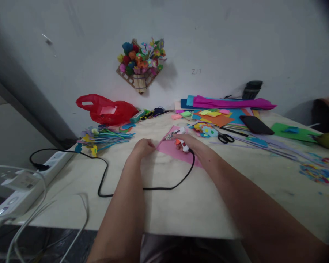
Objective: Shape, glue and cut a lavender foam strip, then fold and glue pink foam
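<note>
A pink craft sheet [171, 150] lies on the table in front of me, with its left edge slightly raised. My left hand [145, 148] is closed in a pinch at the sheet's left corner; its fingertips are partly hidden. In my right hand [189, 142] is a white glue gun [184, 147] with a red switch and an orange trigger, held over the sheet. Its nozzle end points left, toward the raised edge. From its handle a black cord [190, 171] loops down and left, passing behind my left forearm.
A white power strip [50, 170] with plugs lies at the left edge. Paper flowers [94, 138] and a red plastic bag [109, 111] are back left. Scissors [226, 137], a phone [256, 125] and coloured sheets [233, 103] lie to the right. A flower ornament [139, 65] hangs on the wall.
</note>
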A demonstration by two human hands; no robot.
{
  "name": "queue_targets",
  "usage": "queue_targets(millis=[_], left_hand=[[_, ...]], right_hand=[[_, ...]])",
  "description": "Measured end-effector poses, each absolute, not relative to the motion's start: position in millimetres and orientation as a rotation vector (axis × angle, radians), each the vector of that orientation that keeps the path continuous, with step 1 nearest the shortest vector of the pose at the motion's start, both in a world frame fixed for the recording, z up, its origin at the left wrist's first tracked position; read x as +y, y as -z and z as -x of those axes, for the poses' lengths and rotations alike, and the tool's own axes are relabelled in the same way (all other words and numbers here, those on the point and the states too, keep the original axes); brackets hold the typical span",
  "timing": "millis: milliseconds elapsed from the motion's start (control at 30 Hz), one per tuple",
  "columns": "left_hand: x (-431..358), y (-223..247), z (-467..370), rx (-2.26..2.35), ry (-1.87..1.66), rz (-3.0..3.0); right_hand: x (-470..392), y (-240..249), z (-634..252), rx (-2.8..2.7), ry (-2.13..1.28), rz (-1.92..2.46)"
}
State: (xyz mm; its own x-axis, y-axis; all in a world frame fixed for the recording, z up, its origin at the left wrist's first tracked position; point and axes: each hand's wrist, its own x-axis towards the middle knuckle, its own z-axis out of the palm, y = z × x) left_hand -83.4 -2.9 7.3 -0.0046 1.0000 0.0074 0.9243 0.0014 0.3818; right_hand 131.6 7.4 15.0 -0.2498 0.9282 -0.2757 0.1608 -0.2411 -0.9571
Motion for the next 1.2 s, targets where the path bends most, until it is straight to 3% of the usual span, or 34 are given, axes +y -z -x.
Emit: queue_targets(millis=[1200], left_hand=[[-1.3,-5.0,83.8,2.013,-0.411,-1.985]], right_hand=[[0.5,-17.7,-128.8,-1.475,-1.644,1.357]])
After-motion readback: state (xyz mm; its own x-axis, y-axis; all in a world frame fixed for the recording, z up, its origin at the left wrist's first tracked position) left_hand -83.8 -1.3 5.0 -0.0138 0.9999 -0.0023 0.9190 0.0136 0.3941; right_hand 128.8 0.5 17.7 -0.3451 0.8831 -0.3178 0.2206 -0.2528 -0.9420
